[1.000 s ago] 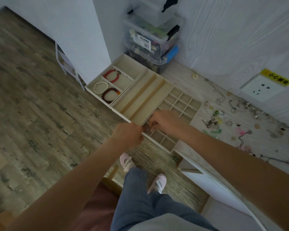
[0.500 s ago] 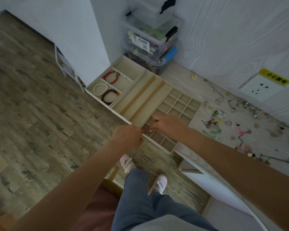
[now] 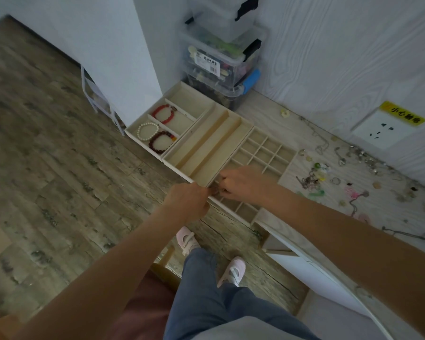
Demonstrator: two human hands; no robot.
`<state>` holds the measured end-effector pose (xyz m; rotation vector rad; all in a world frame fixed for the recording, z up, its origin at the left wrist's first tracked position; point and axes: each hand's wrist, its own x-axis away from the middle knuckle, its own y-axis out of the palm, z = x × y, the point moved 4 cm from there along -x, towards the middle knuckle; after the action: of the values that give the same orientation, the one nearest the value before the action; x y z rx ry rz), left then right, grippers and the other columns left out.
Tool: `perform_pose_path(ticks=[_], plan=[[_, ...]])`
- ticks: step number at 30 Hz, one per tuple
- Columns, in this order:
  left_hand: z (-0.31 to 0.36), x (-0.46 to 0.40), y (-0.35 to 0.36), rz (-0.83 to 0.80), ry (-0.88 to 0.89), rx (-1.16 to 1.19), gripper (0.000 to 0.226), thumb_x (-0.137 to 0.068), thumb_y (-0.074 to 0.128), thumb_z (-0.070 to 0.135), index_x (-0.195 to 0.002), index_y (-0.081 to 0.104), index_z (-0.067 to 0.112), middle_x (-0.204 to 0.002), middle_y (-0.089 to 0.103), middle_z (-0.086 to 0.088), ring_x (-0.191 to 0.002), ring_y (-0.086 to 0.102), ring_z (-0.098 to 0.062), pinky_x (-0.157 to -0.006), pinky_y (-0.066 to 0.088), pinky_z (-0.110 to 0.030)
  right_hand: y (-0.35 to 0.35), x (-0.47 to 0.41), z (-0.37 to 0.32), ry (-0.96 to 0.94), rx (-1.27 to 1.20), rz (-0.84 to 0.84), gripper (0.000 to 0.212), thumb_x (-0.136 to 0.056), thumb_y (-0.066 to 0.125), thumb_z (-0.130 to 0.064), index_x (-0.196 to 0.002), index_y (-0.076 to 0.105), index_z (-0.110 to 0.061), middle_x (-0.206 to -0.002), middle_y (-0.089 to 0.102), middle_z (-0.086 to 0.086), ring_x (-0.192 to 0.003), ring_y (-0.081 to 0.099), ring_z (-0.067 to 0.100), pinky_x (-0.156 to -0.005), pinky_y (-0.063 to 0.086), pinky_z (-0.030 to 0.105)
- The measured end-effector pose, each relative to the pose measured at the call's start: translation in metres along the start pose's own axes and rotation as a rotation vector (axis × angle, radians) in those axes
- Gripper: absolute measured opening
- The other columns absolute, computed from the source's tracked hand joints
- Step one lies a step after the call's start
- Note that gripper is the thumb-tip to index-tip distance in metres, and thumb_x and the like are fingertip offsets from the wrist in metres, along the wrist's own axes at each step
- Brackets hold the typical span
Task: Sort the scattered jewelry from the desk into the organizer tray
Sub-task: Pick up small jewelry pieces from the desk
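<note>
A beige organizer tray (image 3: pixel 207 146) lies at the desk's left end, with bracelet sections, long channels and a grid of small cells (image 3: pixel 268 153). Three bead bracelets, red (image 3: pixel 163 114), white (image 3: pixel 147 131) and dark red (image 3: pixel 161 142), lie in the left sections. My left hand (image 3: pixel 188 200) and my right hand (image 3: pixel 245 184) meet over the grid's near-left corner. Both pinch a small dark piece of jewelry (image 3: pixel 215 190) between their fingertips. Scattered jewelry (image 3: pixel 314 177) covers the desk to the right.
Stacked clear storage boxes (image 3: pixel 221 60) stand behind the tray against the wall. A wall socket (image 3: pixel 380 130) with a yellow label sits at the right. The desk's front edge (image 3: pixel 292 244) runs diagonally above the wooden floor, my legs and shoes (image 3: pixel 187 241).
Both hands have stayed together at the grid's near corner, shifting only slightly while working the small piece. The view has drifted a little.
</note>
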<state>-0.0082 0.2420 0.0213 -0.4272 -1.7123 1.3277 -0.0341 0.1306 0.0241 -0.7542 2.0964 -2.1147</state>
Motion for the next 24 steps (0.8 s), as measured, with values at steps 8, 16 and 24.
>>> perform_pose_path(ticks=[8,16,24], plan=[[-0.001,-0.004,0.003,-0.020,0.009,0.003,0.041,-0.094,0.038,0.026,-0.135,0.043,0.027,-0.077,0.047,-0.002,-0.079,0.061,-0.025,-0.060,0.043,-0.031,0.000,-0.017,-0.006,0.108,-0.019,-0.047,0.017,-0.091,0.052,-0.022,-0.092,0.064,-0.009,-0.089,0.057,0.004,-0.083,0.063,0.022,-0.063,0.053,0.035],[0.001,-0.008,0.007,-0.041,0.000,0.028,0.040,-0.094,0.039,0.027,-0.132,0.048,0.020,-0.070,0.040,0.000,-0.074,0.058,-0.024,-0.058,0.039,-0.029,-0.002,-0.003,-0.002,0.242,-0.105,0.042,0.024,-0.093,0.048,-0.024,-0.093,0.066,-0.009,-0.085,0.061,0.005,-0.081,0.062,0.020,-0.062,0.048,0.029],[-0.001,-0.008,0.004,-0.081,0.001,0.086,0.038,-0.093,0.040,0.024,-0.130,0.050,0.022,-0.076,0.045,-0.004,-0.076,0.059,-0.026,-0.058,0.042,-0.030,-0.004,-0.005,-0.019,0.280,-0.023,-0.009,0.018,-0.093,0.048,-0.013,-0.086,0.064,-0.011,-0.092,0.066,0.007,-0.085,0.065,0.024,-0.056,0.037,0.029]])
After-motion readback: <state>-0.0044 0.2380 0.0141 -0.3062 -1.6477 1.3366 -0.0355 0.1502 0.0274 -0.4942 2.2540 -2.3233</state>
